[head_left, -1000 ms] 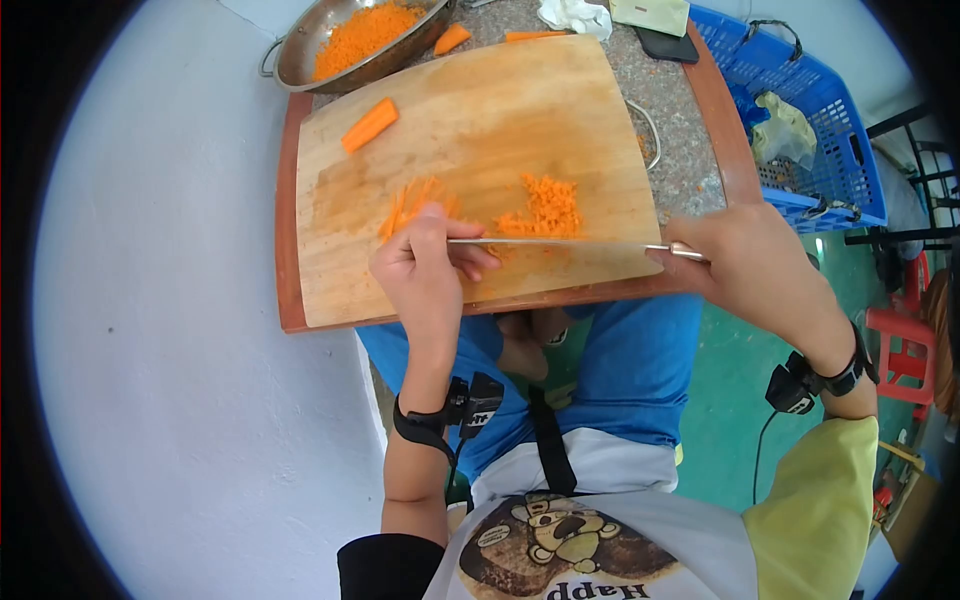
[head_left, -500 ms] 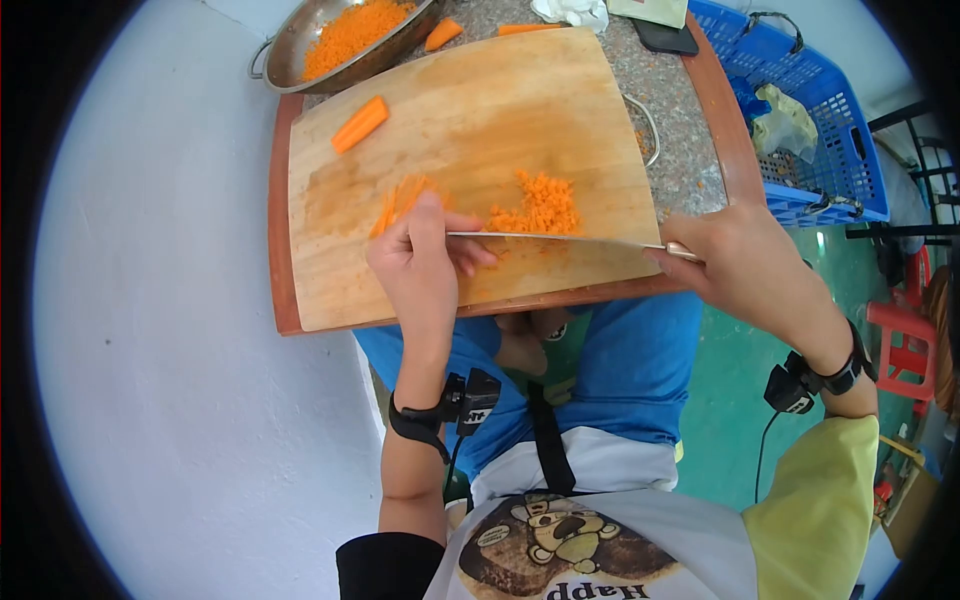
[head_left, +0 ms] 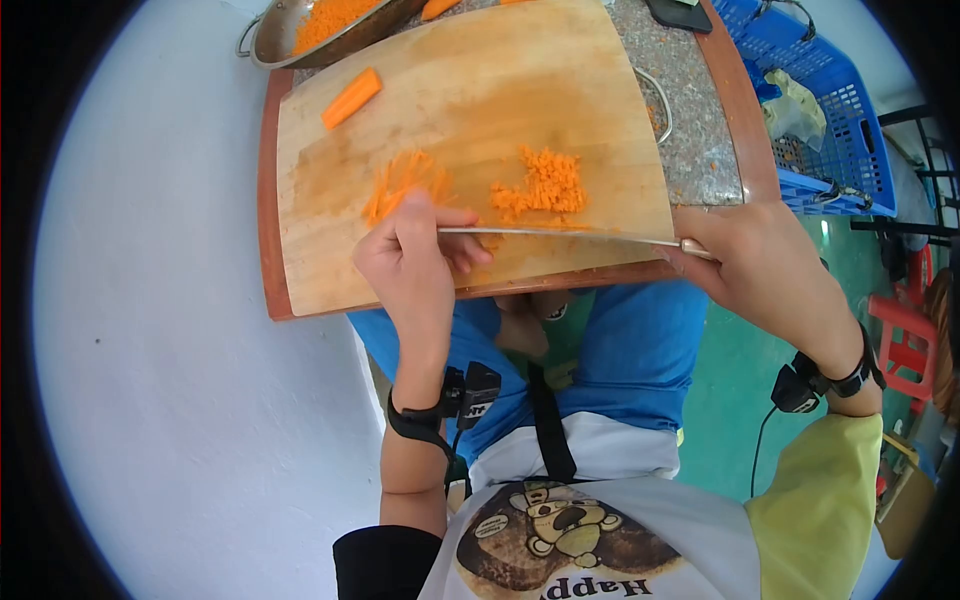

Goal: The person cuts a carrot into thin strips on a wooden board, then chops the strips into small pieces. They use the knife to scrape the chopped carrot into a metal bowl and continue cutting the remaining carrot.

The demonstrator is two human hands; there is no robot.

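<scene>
My right hand (head_left: 735,250) is wrapped round the handle of a knife (head_left: 560,234), whose blade reaches left across the front of the wooden board (head_left: 480,100). At the blade's far end, my left hand (head_left: 415,245) pinches the tip between thumb and fingers. Carrot strips (head_left: 405,180) lie just beyond my left hand. Finely chopped carrot (head_left: 550,185) is heaped behind the middle of the blade. A thicker carrot piece (head_left: 352,98) rests at the board's back left.
A metal pan (head_left: 345,40) of chopped carrot stands at the back left, near another carrot piece (head_left: 438,8). A blue basket (head_left: 850,130) with plastic bags is at the right, above a red stool (head_left: 902,340). A dark phone-like object (head_left: 680,14) lies at the back.
The view has shifted, so the board and pan sit higher in it. Both hands still hold the knife, and more of the carrot strips shows beyond my left hand.
</scene>
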